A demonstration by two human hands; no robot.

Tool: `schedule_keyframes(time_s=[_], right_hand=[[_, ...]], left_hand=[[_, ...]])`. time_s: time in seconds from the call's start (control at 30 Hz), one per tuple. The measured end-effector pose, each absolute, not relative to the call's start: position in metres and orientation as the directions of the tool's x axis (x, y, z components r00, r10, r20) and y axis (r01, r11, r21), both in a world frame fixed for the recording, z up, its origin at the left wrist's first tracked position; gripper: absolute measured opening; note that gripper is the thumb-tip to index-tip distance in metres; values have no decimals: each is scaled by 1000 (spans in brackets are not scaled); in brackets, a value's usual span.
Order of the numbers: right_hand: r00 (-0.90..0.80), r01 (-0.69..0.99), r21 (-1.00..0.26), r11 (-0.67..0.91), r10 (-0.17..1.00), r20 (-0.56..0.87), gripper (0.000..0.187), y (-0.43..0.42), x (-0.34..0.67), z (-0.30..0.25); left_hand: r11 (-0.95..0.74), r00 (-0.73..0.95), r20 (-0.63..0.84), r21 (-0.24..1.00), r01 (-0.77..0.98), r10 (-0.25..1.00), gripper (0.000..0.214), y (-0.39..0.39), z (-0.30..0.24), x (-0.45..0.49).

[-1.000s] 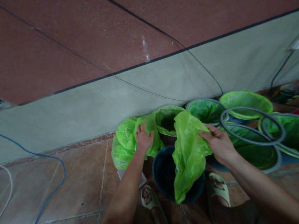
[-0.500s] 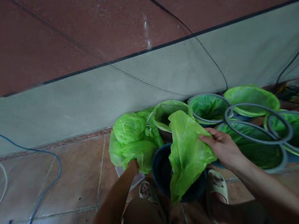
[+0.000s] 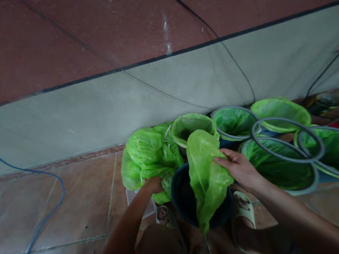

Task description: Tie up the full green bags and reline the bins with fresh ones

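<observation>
A: Where is the loose green bag (image 3: 206, 167)?
B: Over the mouth of the dark blue bucket (image 3: 182, 199), its lower end reaching the near rim. At the bucket's right, the right hand (image 3: 240, 170) has the bag's edge pinched between thumb and fingers.
A: And the left hand (image 3: 153, 184)?
B: Left of the bucket, against the heap of green bags (image 3: 147, 146). Its fingers are hidden there, so whether it grips anything cannot be told.
A: Which step seems in hand?
B: Handling 1 loose bag above the bucket, by the look of it. To the bucket's right stand 4 green-lined bins (image 3: 275, 174), and just beyond it 1 further lined bin (image 3: 199, 122).
A: What would the next move call for?
B: Probably a steady pinch from the right hand and care from the left, since such thin-looking film could cling or slip.
</observation>
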State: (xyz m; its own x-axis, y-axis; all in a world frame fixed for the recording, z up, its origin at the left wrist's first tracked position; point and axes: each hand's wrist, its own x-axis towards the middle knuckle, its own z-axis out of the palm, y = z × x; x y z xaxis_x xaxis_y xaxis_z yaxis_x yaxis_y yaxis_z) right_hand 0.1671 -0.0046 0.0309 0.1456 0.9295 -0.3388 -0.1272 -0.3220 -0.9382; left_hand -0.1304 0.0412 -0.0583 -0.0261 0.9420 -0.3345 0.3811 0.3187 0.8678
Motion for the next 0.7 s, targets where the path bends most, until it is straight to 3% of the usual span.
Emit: schedule_keyframes(time_s=[0.07, 0.13, 0.2, 0.27, 0.33, 0.4, 0.5, 0.57, 0.63, 0.7], right_hand=[[113, -220, -924, -311, 933, -341, 33, -2, 164, 30], [96, -338, -893, -298, 933, -348, 32, 2, 161, 30], [58, -438, -843, -312, 926, -373, 31, 4, 158, 33], [-12, -514, -787, -342, 920, -392, 30, 5, 157, 38], [-94, -571, -738, -360, 921, -377, 25, 4, 157, 44], [-141, -586, -729, -355, 930, -339, 23, 2, 160, 46], [22, -422, -867, -265, 953, -302, 29, 2, 171, 44], [214, -139, -979, -147, 961, -174, 35, 2, 182, 39], [280, 165, -986, -33, 960, 15, 41, 2, 192, 35], [237, 348, -937, 29, 964, 118, 49, 1, 199, 32]], left_hand=[[267, 95, -376, 794, 546, 922, 26, 40, -33, -121], [44, 307, -311, 764, 644, 899, 48, 32, 2, -100], [-146, 481, -200, 795, 589, 854, 75, 17, 35, -71], [-268, 552, -107, 788, 555, 827, 101, 2, 55, -38], [-294, 496, -48, 754, 588, 867, 103, -8, 61, -11], [-249, 381, -9, 743, 621, 924, 79, -9, 57, 6], [-133, 265, 6, 877, 461, 964, 41, 0, 51, 12], [7, 225, -54, 979, 203, 973, 31, 6, 50, 9], [163, 205, -154, 986, -26, 967, 30, 8, 52, 5], [261, 171, -236, 954, -145, 957, 29, 9, 55, 1]])
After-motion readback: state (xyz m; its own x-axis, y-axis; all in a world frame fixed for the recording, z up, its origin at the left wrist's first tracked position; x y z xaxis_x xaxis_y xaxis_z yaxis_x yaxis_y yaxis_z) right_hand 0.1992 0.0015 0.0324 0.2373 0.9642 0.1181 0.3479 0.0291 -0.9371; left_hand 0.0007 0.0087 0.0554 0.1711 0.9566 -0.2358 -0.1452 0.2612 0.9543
